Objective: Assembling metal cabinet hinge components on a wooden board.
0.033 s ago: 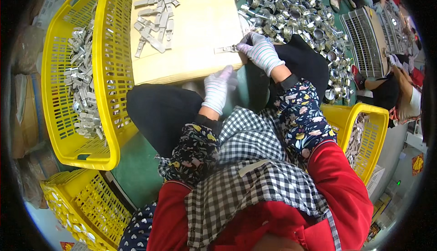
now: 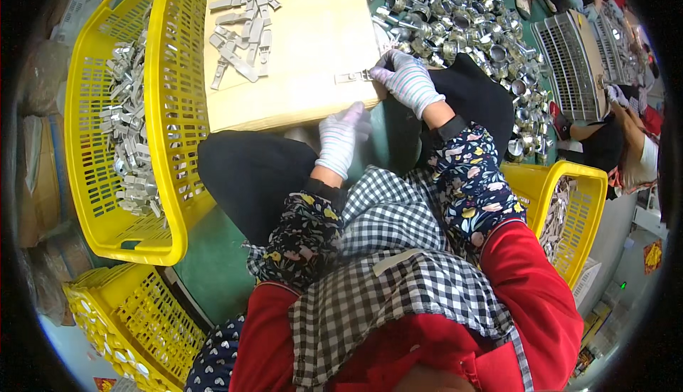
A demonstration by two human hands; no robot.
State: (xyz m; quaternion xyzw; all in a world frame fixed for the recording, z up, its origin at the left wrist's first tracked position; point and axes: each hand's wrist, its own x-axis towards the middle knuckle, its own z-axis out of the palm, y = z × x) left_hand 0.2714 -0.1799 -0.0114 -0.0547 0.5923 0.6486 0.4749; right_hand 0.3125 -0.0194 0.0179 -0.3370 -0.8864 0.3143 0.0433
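A flat metal clip [image 2: 350, 77] lies near the right front corner of the cardboard-topped work surface [image 2: 306, 36]. My right hand [image 2: 411, 85], in a striped white glove, has thumb and fingers closed on its right end. At the front edge, right of its middle, my gloved left hand [image 2: 337, 139] is held with fingers smeared by motion. Whether it holds anything cannot be seen. A loose pile of flat grey metal clips [image 2: 249, 29] lies at the far left of the cardboard.
A yellow basket [image 2: 166, 107] of metal clips stands at left, above stacked yellow baskets [image 2: 135, 321]. Many shiny round metal parts with stems [image 2: 462, 18] cover the far right. Another yellow basket [image 2: 580, 228] stands at right. Farther right, another person's gloved hand [image 2: 616, 94] shows near grey crates [image 2: 569, 65].
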